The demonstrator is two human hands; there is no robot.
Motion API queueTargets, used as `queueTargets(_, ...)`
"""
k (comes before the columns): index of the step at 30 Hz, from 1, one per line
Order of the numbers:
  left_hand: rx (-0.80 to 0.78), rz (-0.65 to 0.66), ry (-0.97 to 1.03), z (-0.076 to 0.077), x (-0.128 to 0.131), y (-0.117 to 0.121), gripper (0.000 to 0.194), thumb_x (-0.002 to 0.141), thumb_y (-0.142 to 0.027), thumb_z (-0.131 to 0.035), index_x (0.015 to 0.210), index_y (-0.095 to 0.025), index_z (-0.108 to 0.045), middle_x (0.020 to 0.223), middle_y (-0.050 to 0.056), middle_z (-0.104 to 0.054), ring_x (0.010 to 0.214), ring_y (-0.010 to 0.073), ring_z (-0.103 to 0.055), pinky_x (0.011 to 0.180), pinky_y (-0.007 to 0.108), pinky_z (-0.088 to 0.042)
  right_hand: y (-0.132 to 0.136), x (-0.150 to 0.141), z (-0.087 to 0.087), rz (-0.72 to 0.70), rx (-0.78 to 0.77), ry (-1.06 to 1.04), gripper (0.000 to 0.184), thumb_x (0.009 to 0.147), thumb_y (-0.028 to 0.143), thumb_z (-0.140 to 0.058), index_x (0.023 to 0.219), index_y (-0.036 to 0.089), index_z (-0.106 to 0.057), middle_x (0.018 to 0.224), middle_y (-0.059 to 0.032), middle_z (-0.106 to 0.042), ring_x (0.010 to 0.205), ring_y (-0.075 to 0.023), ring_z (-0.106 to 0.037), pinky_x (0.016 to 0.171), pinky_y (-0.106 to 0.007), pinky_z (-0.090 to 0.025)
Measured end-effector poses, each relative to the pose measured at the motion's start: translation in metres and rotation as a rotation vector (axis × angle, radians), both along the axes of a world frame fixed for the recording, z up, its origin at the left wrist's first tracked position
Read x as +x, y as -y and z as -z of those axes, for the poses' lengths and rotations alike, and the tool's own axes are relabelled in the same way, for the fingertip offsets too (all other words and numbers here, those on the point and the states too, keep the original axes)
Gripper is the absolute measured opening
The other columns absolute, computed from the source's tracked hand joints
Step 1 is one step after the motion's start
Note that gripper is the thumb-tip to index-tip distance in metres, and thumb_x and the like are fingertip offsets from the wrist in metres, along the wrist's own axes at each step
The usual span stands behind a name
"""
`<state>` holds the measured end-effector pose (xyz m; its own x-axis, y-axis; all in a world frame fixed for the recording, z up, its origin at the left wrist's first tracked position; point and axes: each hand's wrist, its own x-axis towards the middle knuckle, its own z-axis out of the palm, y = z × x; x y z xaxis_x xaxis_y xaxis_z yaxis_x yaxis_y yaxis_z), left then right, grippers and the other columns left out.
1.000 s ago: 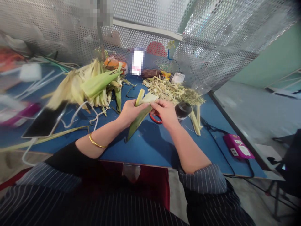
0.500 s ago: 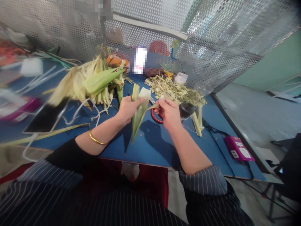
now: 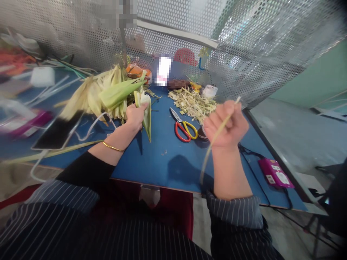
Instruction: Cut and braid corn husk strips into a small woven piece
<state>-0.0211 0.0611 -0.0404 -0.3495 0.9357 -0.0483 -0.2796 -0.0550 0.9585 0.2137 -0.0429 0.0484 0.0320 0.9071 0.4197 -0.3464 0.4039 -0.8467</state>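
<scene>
My left hand [image 3: 136,115] is closed around a corn husk [image 3: 147,121], whose pointed end hangs down over the table. Close behind it lies a heap of pale and green corn husks [image 3: 94,94]. Raised at the right, my right hand [image 3: 227,124] pinches a thin strip of husk [image 3: 214,140] that trails down past the wrist. Between the hands, scissors [image 3: 185,128] with one red and one yellow handle lie on the blue table [image 3: 162,159]. My right hand and forearm hide part of a dark round object [image 3: 202,133].
Shredded husk scraps [image 3: 189,103] are piled at the back right. A phone [image 3: 58,131] with a white cable lies at the left. A magenta packet [image 3: 275,173] sits at the right edge. A perforated metal screen [image 3: 176,36] stands behind the table.
The strip has come away from the husk, and my right hand has moved right and up with it. My left hand has shifted left with the husk. The scissors are now uncovered.
</scene>
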Motion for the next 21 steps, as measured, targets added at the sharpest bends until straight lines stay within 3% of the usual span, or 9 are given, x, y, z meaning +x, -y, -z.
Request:
queueTargets(3, -0.049, 0.079, -0.017, -0.003, 0.003, 0.004, 0.018, 0.067, -0.024, -0.072, 0.079, -0.012, -0.065, 0.070, 0.007, -0.066, 0.053, 0.0116, -0.056, 0.051, 0.024, -0.047, 0.001, 0.012, -0.003, -0.077, -0.004, 0.008, 0.034, 0.078, 0.047, -0.063, 0.060, 0.025, -0.044, 0.043, 0.0117, -0.012, 0.032, -0.0047, -0.006, 0.033, -0.024, -0.018)
queueTargets(7, -0.080, 0.281, 0.006, -0.016, 0.014, 0.022, 0.017, 0.069, -0.024, -0.069, 0.078, -0.010, -0.066, 0.069, 0.009, -0.067, 0.052, 0.0132, -0.058, 0.051, 0.027, -0.049, -0.010, 0.011, 0.008, -0.114, -0.229, 0.209, 0.023, 0.075, 0.040, -0.066, 0.067, 0.021, -0.056, 0.044, 0.0091, -0.036, 0.032, -0.0049, -0.031, 0.036, -0.022, -0.030)
queueTargets(9, -0.062, 0.368, 0.017, -0.021, 0.018, 0.031, 0.019, 0.068, -0.025, -0.070, 0.080, -0.010, -0.066, 0.069, 0.008, -0.068, 0.053, 0.0132, -0.060, 0.052, 0.026, -0.050, -0.020, 0.008, 0.017, 0.079, -0.252, 0.287, 0.020, 0.076, 0.038, -0.064, 0.074, 0.019, -0.060, 0.054, 0.0040, -0.053, 0.042, -0.0079, -0.049, 0.042, -0.023, -0.040)
queueTargets(11, -0.037, 0.423, 0.023, -0.025, 0.021, 0.038, 0.022, 0.066, -0.025, -0.072, 0.082, -0.011, -0.067, 0.069, 0.007, -0.069, 0.054, 0.0136, -0.061, 0.053, 0.025, -0.051, -0.032, 0.009, 0.027, 0.439, -0.128, 0.326, 0.021, 0.082, 0.040, -0.057, 0.084, 0.019, -0.061, 0.071, -0.0013, -0.064, 0.058, -0.0117, -0.061, 0.054, -0.026, -0.049)
queueTargets(12, -0.035, 0.441, 0.021, -0.027, 0.022, 0.041, 0.023, 0.065, -0.025, -0.072, 0.082, -0.011, -0.067, 0.069, 0.007, -0.069, 0.053, 0.0133, -0.061, 0.052, 0.025, -0.051, -0.036, 0.011, 0.031, 0.606, -0.050, 0.382, 0.024, 0.084, 0.042, -0.055, 0.093, 0.020, -0.061, 0.082, -0.0042, -0.067, 0.067, -0.0138, -0.065, 0.060, -0.028, -0.051)
queueTargets(14, -0.046, 0.473, 0.024, -0.028, 0.023, 0.045, 0.022, 0.065, -0.025, -0.072, 0.081, -0.011, -0.067, 0.069, 0.007, -0.069, 0.052, 0.0129, -0.060, 0.051, 0.025, -0.050, -0.043, 0.015, 0.038, 0.792, 0.019, 0.605, 0.039, 0.081, 0.043, -0.059, 0.114, 0.022, -0.055, 0.102, -0.0098, -0.068, 0.079, -0.0184, -0.066, 0.069, -0.034, -0.053)
queueTargets(17, -0.063, 0.502, 0.042, -0.030, 0.027, 0.052, 0.022, 0.064, -0.025, -0.073, 0.079, -0.011, -0.067, 0.067, 0.007, -0.068, 0.051, 0.0134, -0.060, 0.049, 0.025, -0.049, -0.044, 0.014, 0.045, 0.863, 0.019, 0.898, 0.065, 0.076, 0.045, -0.066, 0.132, 0.021, -0.044, 0.106, -0.0130, -0.068, 0.079, -0.0217, -0.065, 0.074, -0.040, -0.051)
queueTargets(19, -0.072, 0.515, 0.049, -0.030, 0.030, 0.058, 0.025, 0.062, -0.027, -0.075, 0.079, -0.011, -0.068, 0.065, 0.006, -0.068, 0.051, 0.0140, -0.060, 0.050, 0.026, -0.049, -0.040, 0.004, 0.048, 0.834, 0.044, 0.926, 0.055, 0.078, 0.047, -0.063, 0.125, 0.022, -0.051, 0.101, -0.0103, -0.069, 0.078, -0.0206, -0.065, 0.075, -0.039, -0.051)
queueTargets(21, -0.079, 0.535, 0.048, -0.031, 0.033, 0.064, 0.027, 0.062, -0.029, -0.076, 0.080, -0.012, -0.068, 0.066, 0.006, -0.068, 0.051, 0.0136, -0.059, 0.051, 0.026, -0.048, -0.035, -0.009, 0.050, 0.691, 0.005, 0.830, 0.038, 0.079, 0.050, -0.060, 0.104, 0.022, -0.062, 0.092, -0.0068, -0.069, 0.076, -0.0185, -0.064, 0.072, -0.035, -0.051)
